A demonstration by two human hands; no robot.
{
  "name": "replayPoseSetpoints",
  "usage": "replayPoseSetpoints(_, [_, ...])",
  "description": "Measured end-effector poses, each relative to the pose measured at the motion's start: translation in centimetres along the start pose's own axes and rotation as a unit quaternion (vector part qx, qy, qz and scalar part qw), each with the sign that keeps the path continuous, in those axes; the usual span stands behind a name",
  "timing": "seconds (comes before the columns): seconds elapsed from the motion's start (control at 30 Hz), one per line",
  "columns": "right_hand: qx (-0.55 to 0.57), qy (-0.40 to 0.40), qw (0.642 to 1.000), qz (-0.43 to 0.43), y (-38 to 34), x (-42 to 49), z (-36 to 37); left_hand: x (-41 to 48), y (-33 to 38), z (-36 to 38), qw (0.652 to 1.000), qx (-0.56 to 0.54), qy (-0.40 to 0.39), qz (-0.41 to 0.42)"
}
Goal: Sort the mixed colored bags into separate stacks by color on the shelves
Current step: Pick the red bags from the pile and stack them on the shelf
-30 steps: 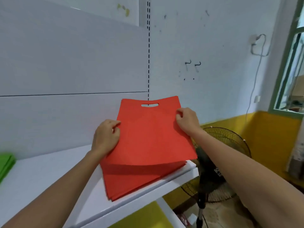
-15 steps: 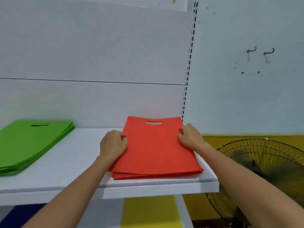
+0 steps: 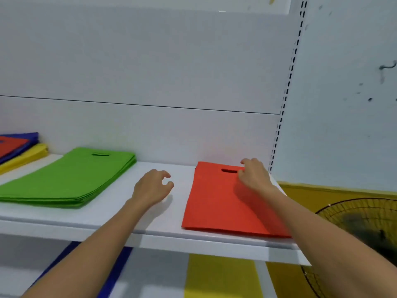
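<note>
A stack of red bags lies flat at the right end of the white shelf. My right hand hovers over the stack's far right corner, beside the handle slot, fingers loosely curled and holding nothing. My left hand is above bare shelf just left of the red stack, fingers loosely curled, holding nothing. A stack of green bags lies on the shelf's left part. At the far left sits a mixed pile of red, blue and yellow bags.
A slotted upright marks the shelf's right end, with the wall beyond. A black fan stands low on the right. On the shelf below lie a blue bag and a yellow bag.
Both hands let go of the red stack. My left hand moved left onto bare shelf and my right hand shifted toward the far corner. The view panned left, revealing the mixed pile.
</note>
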State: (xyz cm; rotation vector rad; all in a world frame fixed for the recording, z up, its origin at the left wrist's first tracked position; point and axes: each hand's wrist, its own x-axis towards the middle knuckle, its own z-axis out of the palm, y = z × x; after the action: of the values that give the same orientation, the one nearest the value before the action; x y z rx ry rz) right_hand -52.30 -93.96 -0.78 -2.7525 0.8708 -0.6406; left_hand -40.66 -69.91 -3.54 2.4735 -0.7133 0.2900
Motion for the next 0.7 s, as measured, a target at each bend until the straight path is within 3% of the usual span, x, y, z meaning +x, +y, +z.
replayPoseSetpoints(0.2, [0.101, -0.015, 0.984, -0.146, -17.4, -0.5, 2.9, -1.0, -11.8, -8.9, 0.996, 0.033, 0.058, -0.060])
replayPoseSetpoints(0.43, [0.180, -0.045, 0.936, -0.300, -40.5, -6.0, 7.2, -7.4, -27.7, -21.2, 0.982, 0.080, 0.116, -0.128])
replayPoseSetpoints(0.7, [0.244, -0.110, 0.896, -0.356, -58.1, -12.0, 12.9, -12.8, -41.3, -30.5, 0.964, 0.124, 0.142, -0.185])
